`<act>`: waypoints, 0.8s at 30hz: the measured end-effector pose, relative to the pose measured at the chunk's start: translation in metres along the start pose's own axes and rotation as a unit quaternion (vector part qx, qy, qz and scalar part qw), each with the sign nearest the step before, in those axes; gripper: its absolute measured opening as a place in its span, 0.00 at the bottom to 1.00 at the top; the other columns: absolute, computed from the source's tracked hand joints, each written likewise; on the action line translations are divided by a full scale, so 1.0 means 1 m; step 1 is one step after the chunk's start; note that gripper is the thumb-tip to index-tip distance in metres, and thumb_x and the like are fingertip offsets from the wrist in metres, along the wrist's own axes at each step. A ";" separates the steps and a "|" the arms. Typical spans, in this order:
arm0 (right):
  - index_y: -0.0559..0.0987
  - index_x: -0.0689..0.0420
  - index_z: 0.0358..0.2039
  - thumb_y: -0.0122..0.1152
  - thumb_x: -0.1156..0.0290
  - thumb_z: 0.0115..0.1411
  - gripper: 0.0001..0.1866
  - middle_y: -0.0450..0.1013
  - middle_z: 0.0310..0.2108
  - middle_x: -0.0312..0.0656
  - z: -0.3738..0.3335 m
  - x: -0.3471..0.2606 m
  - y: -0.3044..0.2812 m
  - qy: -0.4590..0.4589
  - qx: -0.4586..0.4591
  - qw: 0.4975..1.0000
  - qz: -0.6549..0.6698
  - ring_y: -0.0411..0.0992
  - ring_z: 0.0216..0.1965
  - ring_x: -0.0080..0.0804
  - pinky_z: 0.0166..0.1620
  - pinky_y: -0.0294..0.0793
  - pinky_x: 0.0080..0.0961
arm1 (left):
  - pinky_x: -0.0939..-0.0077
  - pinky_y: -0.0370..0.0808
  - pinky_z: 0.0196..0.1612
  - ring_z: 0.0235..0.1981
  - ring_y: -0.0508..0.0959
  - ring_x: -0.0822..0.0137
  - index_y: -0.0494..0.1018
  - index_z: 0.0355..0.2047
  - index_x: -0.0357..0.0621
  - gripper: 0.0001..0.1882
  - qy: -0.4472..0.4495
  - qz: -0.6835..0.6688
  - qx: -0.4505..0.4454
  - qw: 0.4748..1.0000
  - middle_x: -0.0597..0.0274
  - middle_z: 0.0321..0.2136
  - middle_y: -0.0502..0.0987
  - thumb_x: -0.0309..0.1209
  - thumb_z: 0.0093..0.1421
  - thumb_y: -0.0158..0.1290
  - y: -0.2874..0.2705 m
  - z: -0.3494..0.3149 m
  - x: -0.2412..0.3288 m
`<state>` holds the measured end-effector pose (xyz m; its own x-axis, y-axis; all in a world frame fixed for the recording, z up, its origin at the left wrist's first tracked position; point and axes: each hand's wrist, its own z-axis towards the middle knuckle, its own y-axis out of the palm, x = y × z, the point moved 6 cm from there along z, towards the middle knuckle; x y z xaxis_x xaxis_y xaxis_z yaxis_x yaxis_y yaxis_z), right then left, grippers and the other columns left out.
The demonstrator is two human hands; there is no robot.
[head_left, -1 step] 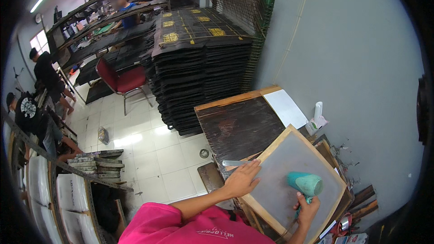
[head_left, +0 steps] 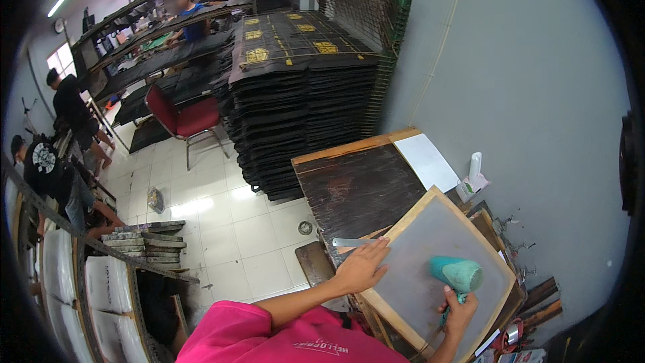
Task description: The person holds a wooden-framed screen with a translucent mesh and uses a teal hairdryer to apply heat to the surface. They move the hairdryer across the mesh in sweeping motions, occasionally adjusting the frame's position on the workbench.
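A bright magenta-pink cloth top, softly creased, bears small pale printed lettering with a thin angular line; its loose left sleeve leaves the forearm bare; left hand and right hand are bare

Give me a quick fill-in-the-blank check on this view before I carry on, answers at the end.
1. The right hand holds a teal ____ by its handle.
2. The left hand rests at the edge of a large frame made of ____.
3. The chair has a seat coloured ____.
4. The person wears a top coloured ____.

Missing words: hair dryer; wood; red; pink.
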<state>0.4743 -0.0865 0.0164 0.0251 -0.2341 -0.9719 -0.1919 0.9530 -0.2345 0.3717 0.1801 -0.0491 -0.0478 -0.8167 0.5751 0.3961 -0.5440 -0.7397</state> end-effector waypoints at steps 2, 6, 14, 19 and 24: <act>0.78 0.64 0.38 0.73 0.69 0.58 0.14 0.70 0.22 0.35 0.002 0.002 -0.007 0.012 0.022 1.000 0.004 0.67 0.17 0.23 0.18 0.69 0.24 | 0.51 0.60 0.72 0.72 0.61 0.47 0.66 0.62 0.32 0.27 -0.006 -0.003 0.000 1.000 0.40 0.70 0.62 0.39 0.71 0.49 -0.001 -0.001 0.001; 0.78 0.65 0.40 0.72 0.70 0.59 0.15 0.72 0.25 0.38 0.002 0.002 -0.026 0.045 0.078 0.996 0.005 0.67 0.18 0.24 0.18 0.70 0.25 | 0.52 0.61 0.71 0.72 0.61 0.46 0.66 0.62 0.32 0.27 0.001 -0.007 0.002 1.000 0.39 0.70 0.61 0.39 0.71 0.49 -0.003 -0.001 0.001; 0.76 0.61 0.43 0.70 0.63 0.63 0.17 0.63 0.19 0.32 0.002 0.038 -0.108 0.007 0.191 0.981 -0.007 0.62 0.16 0.21 0.16 0.63 0.22 | 0.52 0.62 0.71 0.72 0.61 0.46 0.66 0.64 0.34 0.28 0.000 0.012 0.000 1.000 0.41 0.71 0.61 0.40 0.70 0.51 0.000 -0.003 0.000; 0.76 0.59 0.43 0.69 0.62 0.64 0.16 0.62 0.20 0.30 -0.002 0.074 -0.168 0.035 0.252 0.967 -0.025 0.61 0.16 0.19 0.16 0.62 0.21 | 0.52 0.63 0.71 0.72 0.61 0.46 0.66 0.63 0.33 0.28 -0.006 -0.001 -0.009 1.000 0.40 0.71 0.61 0.40 0.70 0.51 -0.004 -0.003 0.001; 0.76 0.58 0.41 0.69 0.61 0.64 0.15 0.63 0.20 0.30 -0.009 0.085 -0.196 0.037 0.274 0.961 -0.024 0.62 0.15 0.19 0.16 0.62 0.21 | 0.52 0.63 0.70 0.71 0.62 0.46 0.67 0.63 0.33 0.28 -0.004 0.000 -0.006 1.000 0.40 0.70 0.61 0.41 0.70 0.52 0.002 -0.002 -0.003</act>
<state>0.5052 -0.2950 -0.0196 -0.0519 -0.2735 -0.9605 0.3532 0.8946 -0.2738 0.3714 0.1809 -0.0532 -0.0406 -0.8157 0.5771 0.3850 -0.5458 -0.7443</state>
